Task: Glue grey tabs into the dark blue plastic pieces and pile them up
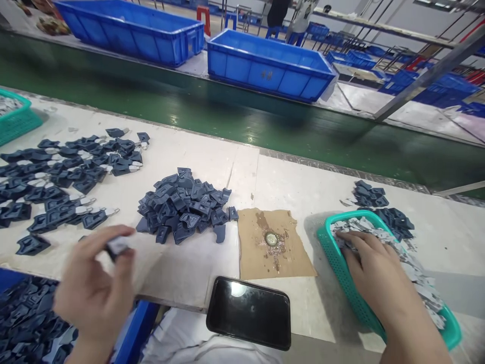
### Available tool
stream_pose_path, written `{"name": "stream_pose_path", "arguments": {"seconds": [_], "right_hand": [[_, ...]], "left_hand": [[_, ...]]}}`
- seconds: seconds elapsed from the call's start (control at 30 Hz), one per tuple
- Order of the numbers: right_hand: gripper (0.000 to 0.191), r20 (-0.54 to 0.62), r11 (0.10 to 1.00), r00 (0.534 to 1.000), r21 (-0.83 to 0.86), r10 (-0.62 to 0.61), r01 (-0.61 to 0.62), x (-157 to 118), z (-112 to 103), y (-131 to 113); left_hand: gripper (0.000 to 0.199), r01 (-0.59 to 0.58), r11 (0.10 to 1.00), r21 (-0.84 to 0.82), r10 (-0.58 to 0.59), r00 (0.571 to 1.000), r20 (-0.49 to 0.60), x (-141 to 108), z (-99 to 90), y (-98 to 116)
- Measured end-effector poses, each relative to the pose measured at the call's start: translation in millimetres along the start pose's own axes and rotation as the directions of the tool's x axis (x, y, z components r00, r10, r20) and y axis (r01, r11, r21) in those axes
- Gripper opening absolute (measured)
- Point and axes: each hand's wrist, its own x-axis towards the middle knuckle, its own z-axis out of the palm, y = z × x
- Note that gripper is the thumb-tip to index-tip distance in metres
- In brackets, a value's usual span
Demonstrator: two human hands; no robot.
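My left hand [96, 283], slightly blurred, pinches a small dark blue plastic part [116, 246] with a pale face between thumb and fingers, above the table's near edge. My right hand [373, 260] reaches into a green basket [341, 268] of small light grey pieces [417, 270]. Its fingertips are among the pieces, and what they grip, if anything, is hidden. A heap of dark blue plastic parts [185, 205] lies between my hands. Left of it are many similar parts [68, 167] with pale pieces attached.
A cardboard piece [252, 258] bears a round wet metal cap [272, 239]. A black phone [248, 313] lies at the near edge. A blue bin [140, 323] of parts is at lower left. Beyond the green belt [197, 111] stand blue crates [265, 65]; people are farther back.
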Motion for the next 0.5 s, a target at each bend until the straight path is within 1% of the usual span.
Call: {"name": "stream_pose_path", "arguments": {"seconds": [0.03, 0.07, 0.1, 0.17, 0.2, 0.23, 0.3, 0.37, 0.4, 0.43, 0.5], "right_hand": [[0.044, 0.014, 1.000, 1.000, -0.008, -0.015, 0.015, 1.6, 2.3, 3.0], [0.043, 0.022, 1.000, 1.000, -0.009, -0.015, 0.015, 3.4, 3.5, 4.1], [0.042, 0.030, 1.000, 1.000, -0.005, -0.002, 0.002, 5.4, 3.7, 3.9], [0.040, 0.049, 0.999, 0.998, 0.015, 0.048, -0.049, 9.5, 2.1, 1.6], [0.039, 0.057, 0.997, 0.996, 0.027, 0.075, -0.077, 11.5, 0.6, 0.2], [0.038, 0.068, 0.994, 0.993, 0.038, 0.097, -0.100, 13.4, -1.1, -0.9], [0.035, 0.079, 0.991, 0.990, 0.050, 0.118, -0.122, 16.3, -4.2, -2.3], [0.032, 0.071, 0.991, 0.991, 0.052, 0.116, -0.120, 18.0, -6.7, -2.9], [0.030, 0.062, 0.992, 0.992, 0.052, 0.112, -0.115, 18.4, -7.7, -3.2], [0.029, 0.052, 0.992, 0.993, 0.053, 0.110, -0.113, 18.5, -8.4, -3.4], [0.028, 0.056, 0.991, 0.992, 0.063, 0.113, -0.117, 18.1, -9.5, -4.2]], "left_hand": [[0.034, 0.009, 0.986, 0.169, -0.001, 0.999, -0.050, 7.0, -7.7, -10.8], [0.035, 0.040, 0.949, 0.313, -0.014, 0.996, -0.086, 13.5, -14.9, -21.6], [0.037, 0.066, 0.917, 0.394, -0.036, 0.996, -0.083, 19.3, -21.6, -32.2], [0.041, 0.074, 0.883, 0.464, -0.104, 0.994, 0.040, 27.4, -31.9, -52.3], [0.041, 0.072, 0.880, 0.469, -0.138, 0.985, 0.107, 29.5, -35.2, -61.3], [0.041, 0.065, 0.882, 0.466, -0.150, 0.978, 0.148, 30.4, -37.3, -69.3], [0.042, 0.060, 0.891, 0.450, -0.154, 0.972, 0.176, 29.7, -37.8, -80.3], [0.050, 0.039, 0.903, 0.427, -0.122, 0.978, 0.169, 28.2, -34.2, -81.9], [0.053, 0.015, 0.911, 0.412, -0.098, 0.978, 0.182, 28.3, -31.1, -78.4], [0.054, -0.015, 0.921, 0.390, -0.068, 0.978, 0.198, 29.3, -27.2, -72.3], [0.049, -0.087, 0.942, 0.323, 0.007, 0.971, 0.240, 34.3, -16.8, -53.6]]}}
